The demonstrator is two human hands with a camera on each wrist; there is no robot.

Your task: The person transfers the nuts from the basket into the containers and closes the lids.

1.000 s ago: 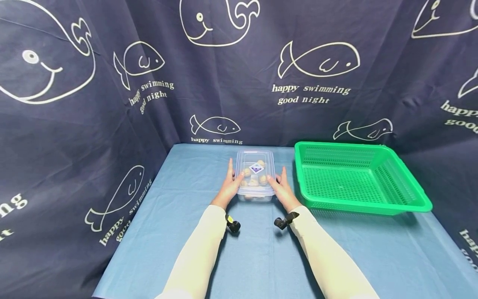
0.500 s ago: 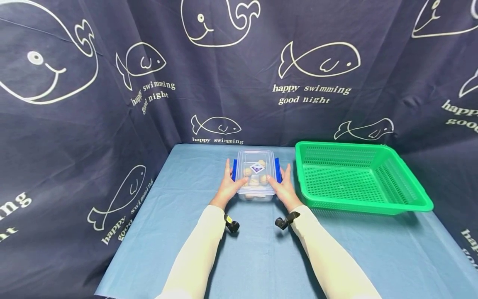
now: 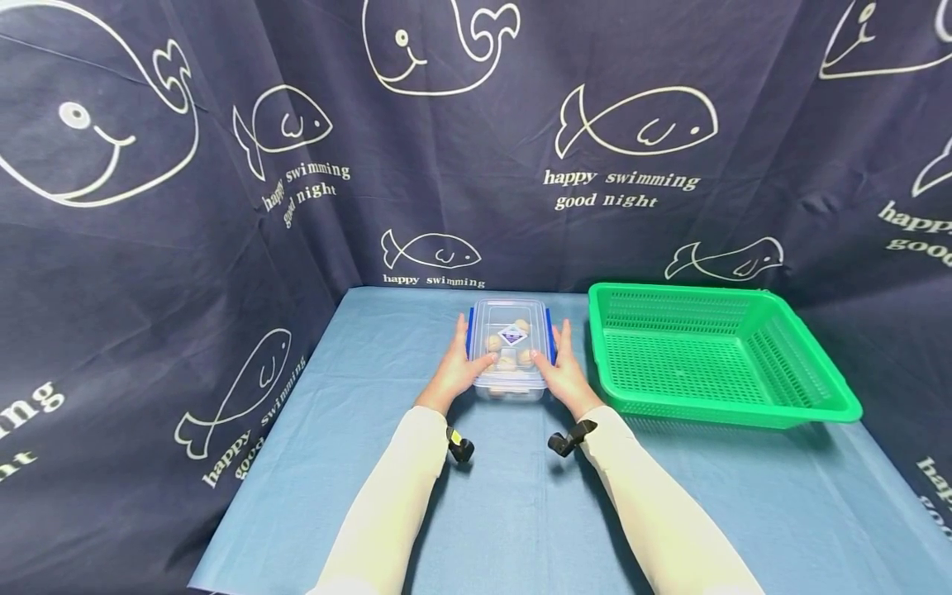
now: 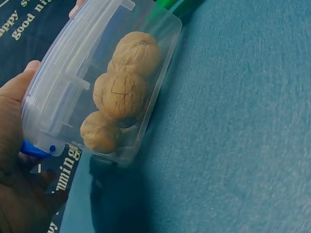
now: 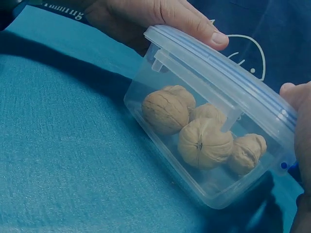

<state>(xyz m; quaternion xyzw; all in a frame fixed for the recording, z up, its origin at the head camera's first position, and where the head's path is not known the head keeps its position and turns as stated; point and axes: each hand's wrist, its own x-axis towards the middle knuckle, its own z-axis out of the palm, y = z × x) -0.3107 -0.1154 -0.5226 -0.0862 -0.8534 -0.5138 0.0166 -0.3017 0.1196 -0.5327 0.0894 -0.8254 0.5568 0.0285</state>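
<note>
A clear plastic food container [image 3: 497, 314] with a lid and a diamond-shaped label stands at the back of the table. Inside lie several walnuts [image 5: 205, 143], seen through the wall in both wrist views. My left hand [image 3: 450, 373] holds the container's left side, thumb over the lid and fingers along the edge. On the opposite side my right hand [image 3: 567, 377] grips it the same way. A blue side latch [image 3: 551, 334] shows beside the right fingers, and part of the other blue latch [image 4: 37, 149] shows below the left hand.
An open green plastic basket [image 3: 673, 409] with perforated walls stands just right of the container. Light blue cloth [image 3: 513, 504] covers the table. A dark blue curtain [image 3: 513, 223] with white fish drawings hangs behind and at the sides.
The blue latches, not visible at first, stood out from both sides half a second ago. Now they lie closer to the container, and the fingers have moved inward with them.
</note>
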